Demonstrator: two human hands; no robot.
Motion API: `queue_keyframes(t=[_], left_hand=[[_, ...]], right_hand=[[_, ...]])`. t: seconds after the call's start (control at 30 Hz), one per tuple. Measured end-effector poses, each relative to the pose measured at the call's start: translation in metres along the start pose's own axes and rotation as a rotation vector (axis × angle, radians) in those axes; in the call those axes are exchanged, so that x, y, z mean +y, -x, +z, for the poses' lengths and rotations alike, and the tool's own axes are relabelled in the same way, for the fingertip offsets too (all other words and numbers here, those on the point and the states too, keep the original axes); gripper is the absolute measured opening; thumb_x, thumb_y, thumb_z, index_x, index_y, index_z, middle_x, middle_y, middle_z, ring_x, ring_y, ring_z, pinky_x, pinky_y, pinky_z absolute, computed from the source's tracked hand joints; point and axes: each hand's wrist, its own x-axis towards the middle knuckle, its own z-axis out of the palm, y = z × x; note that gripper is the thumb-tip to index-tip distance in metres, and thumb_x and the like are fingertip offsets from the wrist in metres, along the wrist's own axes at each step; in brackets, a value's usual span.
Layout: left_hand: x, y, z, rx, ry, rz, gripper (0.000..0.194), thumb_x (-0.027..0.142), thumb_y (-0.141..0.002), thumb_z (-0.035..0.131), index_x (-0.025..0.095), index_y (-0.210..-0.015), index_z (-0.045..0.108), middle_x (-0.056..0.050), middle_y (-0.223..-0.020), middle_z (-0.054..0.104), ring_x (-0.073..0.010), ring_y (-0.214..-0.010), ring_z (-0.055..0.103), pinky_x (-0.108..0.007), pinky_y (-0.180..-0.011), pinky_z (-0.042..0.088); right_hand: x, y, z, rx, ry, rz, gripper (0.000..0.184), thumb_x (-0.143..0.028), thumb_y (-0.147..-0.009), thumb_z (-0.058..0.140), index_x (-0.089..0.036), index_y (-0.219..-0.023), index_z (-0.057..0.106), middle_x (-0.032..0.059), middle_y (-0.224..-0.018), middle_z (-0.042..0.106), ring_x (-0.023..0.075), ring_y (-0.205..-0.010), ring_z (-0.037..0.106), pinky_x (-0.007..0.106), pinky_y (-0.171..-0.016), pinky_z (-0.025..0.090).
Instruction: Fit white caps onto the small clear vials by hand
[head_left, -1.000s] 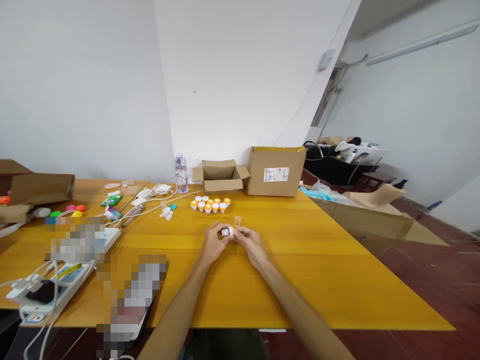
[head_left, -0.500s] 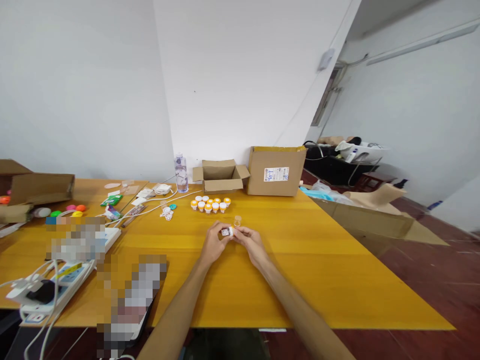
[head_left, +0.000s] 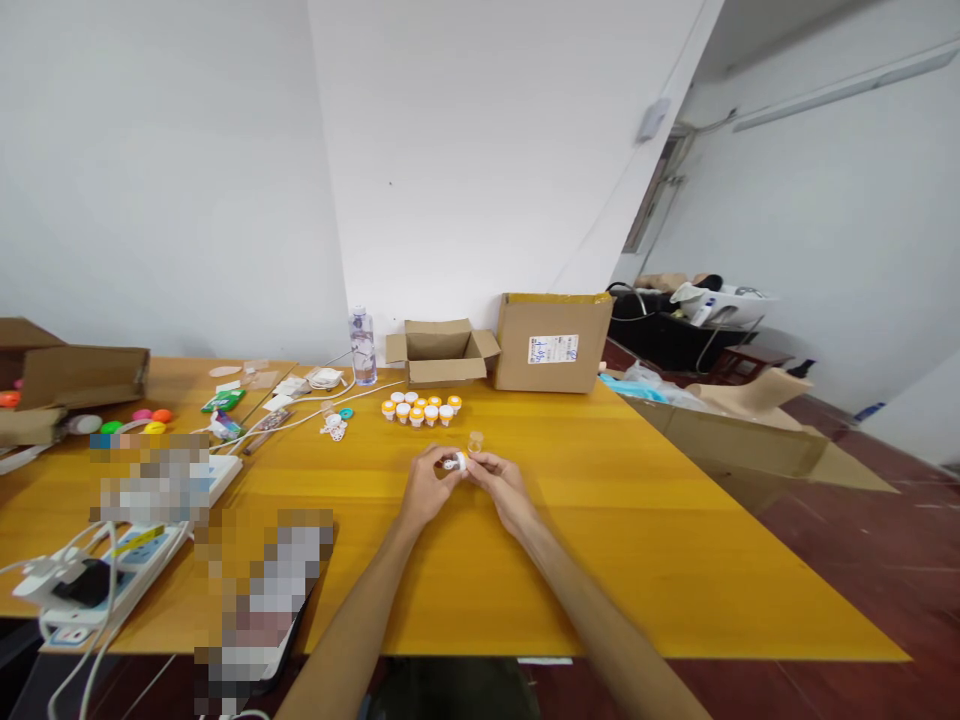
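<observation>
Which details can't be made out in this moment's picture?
All in the head view:
Small white piece: partly hidden by the left hand and right hand; details too small.
Box label: writing too small.
Leftmost carton: cut off by the left edge.
Flat device: surface masked by pixelation.

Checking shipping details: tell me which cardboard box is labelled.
The tall box right of the small open box; only its front bears a white label.
</observation>
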Motion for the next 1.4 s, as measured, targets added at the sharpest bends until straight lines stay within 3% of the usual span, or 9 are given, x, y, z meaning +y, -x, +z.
queue_keyframes(t=[0.2, 0.57, 0.93, 1.23, 1.4], left_hand=[[0.0008, -0.0004, -0.0003, 0.011, 0.022, -0.008, 0.023, 0.015, -0.065, 0.068, 0.019, -0.087, 0.070, -0.002, -0.082, 0.066, -0.0156, -0.074, 0.059, -0.028, -0.072, 0.048], [0.0010, 0.0018, -0.0006, -0.020, 0.021, 0.146, 0.028, 0.005, -0.066, 0.063, 0.020, -0.088, 0.068, 0.000, -0.080, 0.060, -0.0154, -0.077, 0.058, -0.028, -0.075, 0.048], [-0.0010, -0.0002, 0.0002, 0.039, 0.024, 0.033, 0.022, 0.015, -0.065, 0.070, 0.019, -0.087, 0.071, -0.002, -0.079, 0.066, -0.0161, -0.074, 0.060, -0.029, -0.073, 0.049], [0.0011, 0.0017, -0.0015, -0.010, 0.029, 0.128, 0.026, 0.010, -0.067, 0.064, 0.021, -0.090, 0.070, -0.002, -0.084, 0.063, -0.0170, -0.081, 0.059, -0.031, -0.079, 0.048], [-0.0001, 0.0006, -0.0006, -0.001, 0.044, 0.081, 0.026, 0.011, -0.066, 0.067, 0.021, -0.090, 0.070, -0.002, -0.084, 0.064, -0.0169, -0.080, 0.060, -0.031, -0.079, 0.048]], right_hand=[[-0.0015, 0.0006, 0.0014, 0.021, -0.010, 0.002, 0.031, -0.042, -0.048, 0.084, -0.022, -0.068, 0.073, 0.0023, -0.074, 0.072, 0.0173, -0.072, 0.062, 0.032, -0.075, 0.049], [-0.0083, 0.0041, 0.0016, -0.015, -0.042, 0.076, 0.039, -0.050, -0.046, 0.084, -0.018, -0.065, 0.073, 0.0041, -0.072, 0.071, 0.0174, -0.073, 0.063, 0.034, -0.079, 0.051], [-0.0029, 0.0006, 0.0002, 0.013, -0.011, 0.019, 0.031, -0.041, -0.048, 0.085, -0.021, -0.068, 0.073, 0.0025, -0.073, 0.071, 0.0169, -0.072, 0.062, 0.031, -0.075, 0.049], [-0.0058, 0.0027, -0.0018, -0.021, -0.029, 0.066, 0.035, -0.047, -0.051, 0.083, -0.018, -0.066, 0.072, 0.0056, -0.074, 0.072, 0.0188, -0.073, 0.064, 0.035, -0.077, 0.052], [-0.0030, 0.0007, -0.0023, -0.029, -0.020, 0.040, 0.030, -0.044, -0.054, 0.082, -0.019, -0.068, 0.072, 0.0042, -0.075, 0.071, 0.0183, -0.075, 0.064, 0.034, -0.079, 0.050]])
